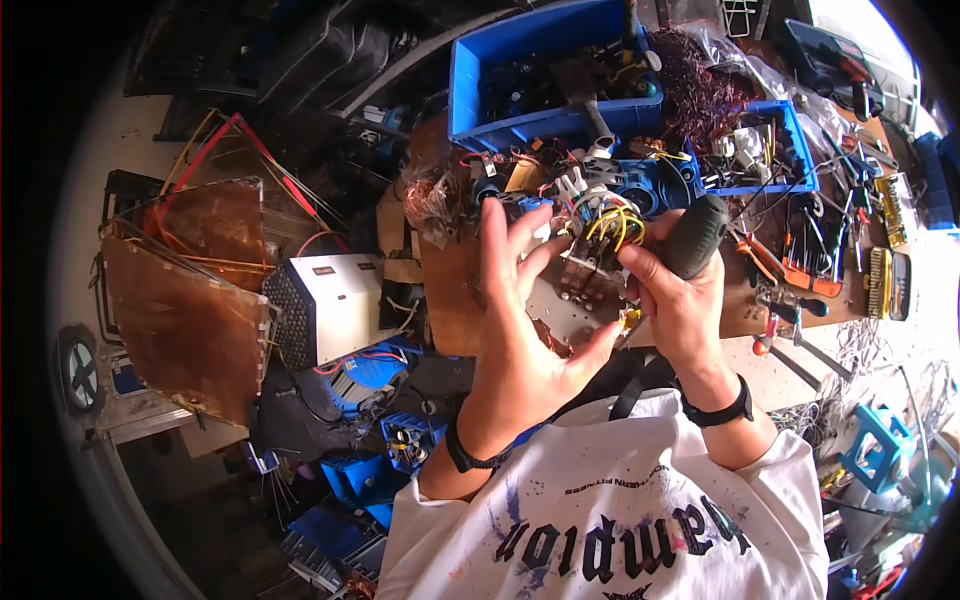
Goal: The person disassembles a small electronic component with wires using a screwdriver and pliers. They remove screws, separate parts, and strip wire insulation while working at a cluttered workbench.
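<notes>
Right hand (688, 305) clenched round dark-green-handled tool (699, 237), left hand (525, 340) spread, apparently empty; between them, metal part (590, 279) near edge of bench (452, 290), yellow wires (622, 225) bunched beside it; work looks part-done, remainder unclear.

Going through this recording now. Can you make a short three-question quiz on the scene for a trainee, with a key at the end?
1. Which of the person's hands grips the dark green handle?
2. True or false: the white box with a perforated side is to the left of the left hand.
3. What colour is the large bin beyond the hands?
A) red
B) blue
C) white

Key
1. The right hand.
2. True.
3. B.
</notes>
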Tool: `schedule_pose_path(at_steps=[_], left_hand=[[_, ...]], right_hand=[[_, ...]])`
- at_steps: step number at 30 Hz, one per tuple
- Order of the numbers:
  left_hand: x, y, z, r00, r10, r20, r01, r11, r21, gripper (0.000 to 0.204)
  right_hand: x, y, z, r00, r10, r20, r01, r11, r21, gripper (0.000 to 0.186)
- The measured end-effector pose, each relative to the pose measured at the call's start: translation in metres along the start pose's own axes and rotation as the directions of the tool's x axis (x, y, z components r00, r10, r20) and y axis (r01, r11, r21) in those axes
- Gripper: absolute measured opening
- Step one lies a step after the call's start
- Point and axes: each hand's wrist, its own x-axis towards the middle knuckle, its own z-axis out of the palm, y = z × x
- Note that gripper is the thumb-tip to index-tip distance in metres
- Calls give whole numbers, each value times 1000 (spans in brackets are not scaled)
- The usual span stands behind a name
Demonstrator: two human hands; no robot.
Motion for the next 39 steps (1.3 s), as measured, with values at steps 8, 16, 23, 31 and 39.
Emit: schedule_pose_path(at_steps=[8,16,23,31,39], left_hand=[[-16,-9,6,993,-59,-105,41,985,-169,117],[-16,-11,15,930,-341,136,356,750,-557,110],[-14,-16,20,977,-209,49,206,850,-485,109],[-14,-32,26,994,-80,-69,53,945,-322,107],[-9,-29,27,994,-89,-69,63,946,-318,108]], right_hand=[[0,-1,-1,997,-82,7,78,971,228,31],[4,4,-6,998,-55,1,52,942,331,30],[5,-1,-11,996,-63,56,50,976,213,25],[7,-6,-25,991,-72,114,74,997,-9,28],[9,-9,-25,999,11,47,-9,999,-45,32]])
